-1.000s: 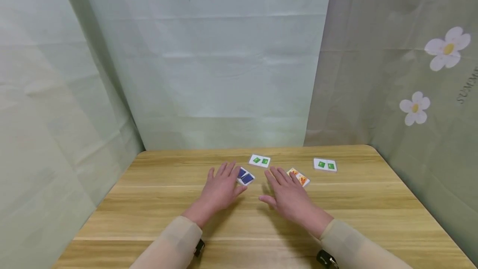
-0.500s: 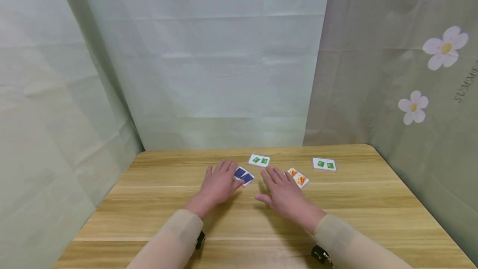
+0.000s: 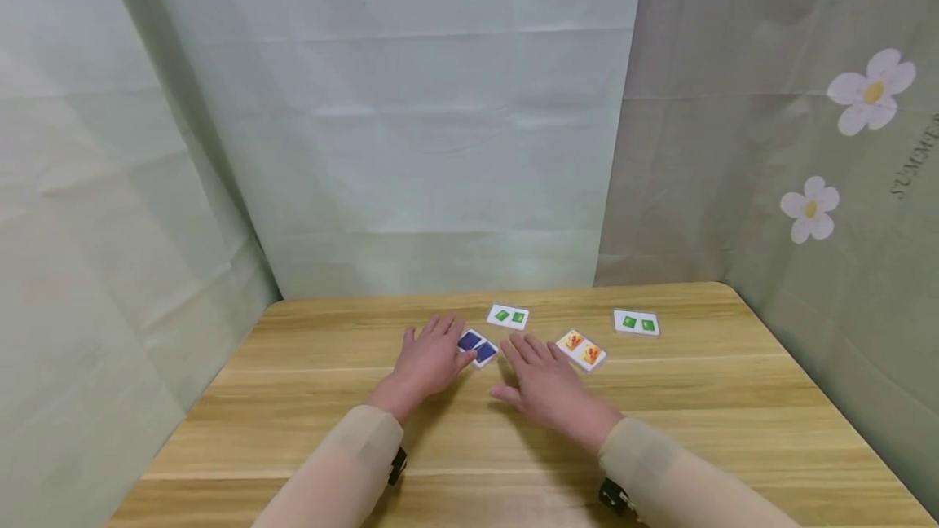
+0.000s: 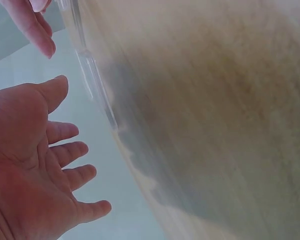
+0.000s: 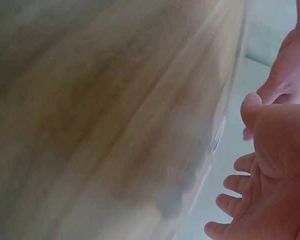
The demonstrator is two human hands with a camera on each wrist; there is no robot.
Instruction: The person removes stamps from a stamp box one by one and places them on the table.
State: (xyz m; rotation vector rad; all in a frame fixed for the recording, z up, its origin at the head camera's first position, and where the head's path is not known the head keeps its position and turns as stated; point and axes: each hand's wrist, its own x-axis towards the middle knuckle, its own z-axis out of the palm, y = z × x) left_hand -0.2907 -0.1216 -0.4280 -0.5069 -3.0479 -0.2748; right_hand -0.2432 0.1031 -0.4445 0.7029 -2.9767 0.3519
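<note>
Both hands lie palm down over the wooden table, fingers straight and a little spread. My left hand has its index finger right against the left edge of a white tile with two blue squares. My right hand is just right of that tile, with a white tile with orange pictures a short way beyond its fingertips. In the left wrist view the left hand shows an open palm holding nothing. The right wrist view shows the same of the right hand.
Two white tiles with green squares lie further back, one behind the hands and one at the right. Pale green cloth walls close in the table at the back and on both sides. The table's right corner is rounded.
My right hand has pulled back and to the left, off the orange tile, which now shows whole. The left hand has hardly moved and stays beside the blue tile.
</note>
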